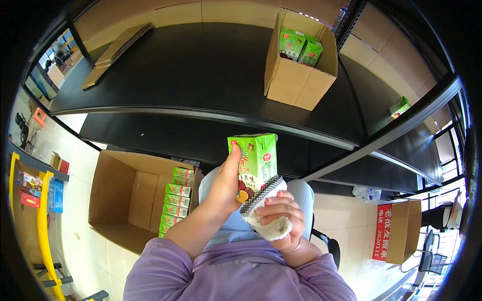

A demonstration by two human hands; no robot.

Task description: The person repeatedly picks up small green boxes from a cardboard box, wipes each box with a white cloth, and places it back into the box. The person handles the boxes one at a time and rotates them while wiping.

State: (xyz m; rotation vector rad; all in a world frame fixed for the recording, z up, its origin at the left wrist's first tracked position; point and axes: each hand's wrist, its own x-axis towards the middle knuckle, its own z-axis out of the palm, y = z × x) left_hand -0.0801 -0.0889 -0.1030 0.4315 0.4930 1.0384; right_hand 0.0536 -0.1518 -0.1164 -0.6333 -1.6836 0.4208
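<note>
My left hand (222,180) grips a green juice carton (251,154) above my lap, its thumb on the front face. The carton is upright and pictures fruit near its base. Bunched in my right hand (284,214) is a white cloth (273,228) with a black-and-white checked edge. That edge lies against the carton's lower right side and hides part of it. To the left, a large open cardboard box (124,188) holds a row of similar green cartons (176,201) along its right side.
On the black shelf (211,71) stand an open cardboard box (301,84) with green cartons and, farther right, a single carton (400,107). Flattened cardboard (116,50) lies at left. A metal shelf post (339,161) slants nearby. Another cardboard box (406,231) bears writing.
</note>
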